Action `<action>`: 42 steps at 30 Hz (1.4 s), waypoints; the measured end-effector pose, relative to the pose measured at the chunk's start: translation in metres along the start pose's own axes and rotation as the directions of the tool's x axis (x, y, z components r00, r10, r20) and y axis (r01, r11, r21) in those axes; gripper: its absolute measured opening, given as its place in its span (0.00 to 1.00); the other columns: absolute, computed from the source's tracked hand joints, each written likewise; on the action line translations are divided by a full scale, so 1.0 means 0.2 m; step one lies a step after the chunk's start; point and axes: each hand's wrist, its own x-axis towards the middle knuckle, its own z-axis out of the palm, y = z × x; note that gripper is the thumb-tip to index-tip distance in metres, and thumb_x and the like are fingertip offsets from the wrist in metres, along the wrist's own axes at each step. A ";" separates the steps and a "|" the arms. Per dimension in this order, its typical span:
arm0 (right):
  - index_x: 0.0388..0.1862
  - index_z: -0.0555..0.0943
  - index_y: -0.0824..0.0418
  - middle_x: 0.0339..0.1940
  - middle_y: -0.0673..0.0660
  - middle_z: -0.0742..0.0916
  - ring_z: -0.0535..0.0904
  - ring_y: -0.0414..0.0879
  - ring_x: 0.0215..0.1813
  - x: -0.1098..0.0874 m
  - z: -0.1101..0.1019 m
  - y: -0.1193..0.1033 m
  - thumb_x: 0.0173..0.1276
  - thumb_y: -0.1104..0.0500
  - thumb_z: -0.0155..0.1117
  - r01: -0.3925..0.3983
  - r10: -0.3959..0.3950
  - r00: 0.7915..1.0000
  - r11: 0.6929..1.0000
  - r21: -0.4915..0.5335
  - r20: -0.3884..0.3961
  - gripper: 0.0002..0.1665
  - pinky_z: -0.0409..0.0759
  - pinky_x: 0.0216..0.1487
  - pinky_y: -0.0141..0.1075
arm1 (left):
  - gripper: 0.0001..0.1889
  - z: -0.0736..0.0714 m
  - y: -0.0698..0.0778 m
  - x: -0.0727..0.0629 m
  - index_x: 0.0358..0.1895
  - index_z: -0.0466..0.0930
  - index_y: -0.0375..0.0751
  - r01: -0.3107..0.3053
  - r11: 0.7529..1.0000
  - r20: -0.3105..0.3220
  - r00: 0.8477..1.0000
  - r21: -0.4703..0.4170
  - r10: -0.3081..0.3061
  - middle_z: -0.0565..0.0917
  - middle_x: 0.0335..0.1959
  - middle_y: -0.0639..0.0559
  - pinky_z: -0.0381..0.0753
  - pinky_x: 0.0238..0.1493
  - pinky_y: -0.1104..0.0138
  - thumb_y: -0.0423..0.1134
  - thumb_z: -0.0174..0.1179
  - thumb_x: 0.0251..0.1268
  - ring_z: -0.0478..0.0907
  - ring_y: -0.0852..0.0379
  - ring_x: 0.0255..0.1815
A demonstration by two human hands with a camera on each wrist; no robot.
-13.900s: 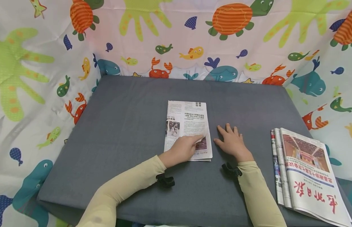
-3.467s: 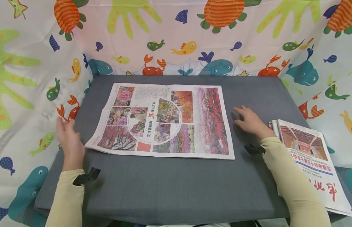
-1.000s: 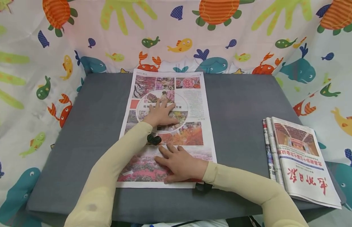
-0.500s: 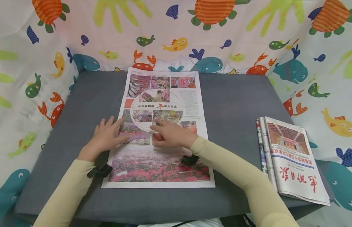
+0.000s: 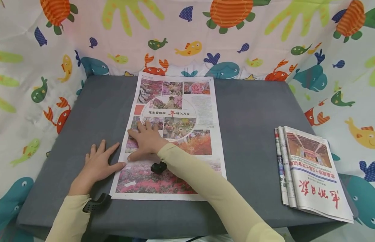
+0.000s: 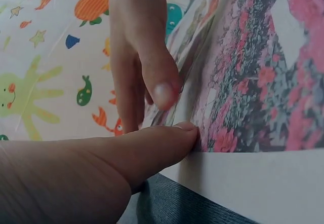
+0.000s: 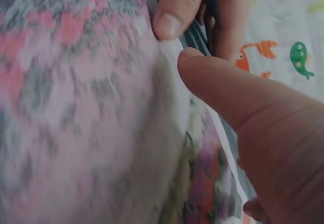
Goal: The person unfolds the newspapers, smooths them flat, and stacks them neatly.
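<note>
A newspaper sheet [image 5: 202, 144] with flower photos lies lengthwise on the grey table, its bottom edge close to the table's front. My right hand [image 5: 146, 139] is spread over the left part of the sheet, fingers extended. Beside the sheet's left edge my left hand [image 5: 96, 166] lies with fingers spread, mostly on the table, its thumb reaching over the margin. In the left wrist view the left thumb [image 6: 167, 143] touches the paper's edge [image 6: 243, 178]. The right wrist view shows the right thumb [image 7: 217, 82] over the sheet [image 7: 91, 122], with the other hand's thumb close by.
A stack of folded newspapers [image 5: 320, 174] lies at the table's right side. The grey table [image 5: 250, 117] is backed on three sides by a curtain [image 5: 121, 43] printed with sea animals. Black straps [image 5: 96, 203] are on both wrists.
Over the last second my left hand has drawn back from the sheet's middle to its left edge. My right hand has moved left across the sheet. Earlier, the newspaper was folded small, then turned sideways.
</note>
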 end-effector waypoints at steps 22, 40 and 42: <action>0.83 0.57 0.38 0.87 0.58 0.53 0.45 0.63 0.86 0.02 0.02 -0.06 0.59 0.26 0.67 -0.052 0.051 0.997 0.999 0.010 0.052 0.57 0.56 0.79 0.65 | 0.33 0.00 0.03 -0.02 0.77 0.62 0.37 0.036 0.997 -0.017 0.999 -0.068 -0.037 0.47 0.78 0.17 0.43 0.66 0.19 0.52 0.53 0.77 0.39 0.12 0.76; 0.72 0.75 0.57 0.64 0.55 0.86 0.87 0.46 0.56 -0.10 -0.23 -0.04 0.76 0.69 0.53 0.056 -0.024 0.994 0.951 0.303 -0.109 0.28 0.76 0.40 0.30 | 0.34 -0.02 0.11 0.09 0.78 0.63 0.40 -0.072 0.997 -0.007 0.997 -0.031 0.071 0.48 0.80 0.21 0.44 0.68 0.21 0.42 0.60 0.70 0.39 0.14 0.78; 0.72 0.75 0.57 0.65 0.56 0.85 0.85 0.48 0.61 -0.14 -0.29 -0.01 0.74 0.70 0.53 0.069 -0.028 0.992 0.940 0.336 -0.123 0.29 0.79 0.47 0.31 | 0.33 -0.02 0.12 0.10 0.77 0.64 0.40 -0.106 0.994 -0.002 0.994 -0.028 0.106 0.50 0.81 0.24 0.46 0.68 0.21 0.39 0.59 0.69 0.39 0.14 0.78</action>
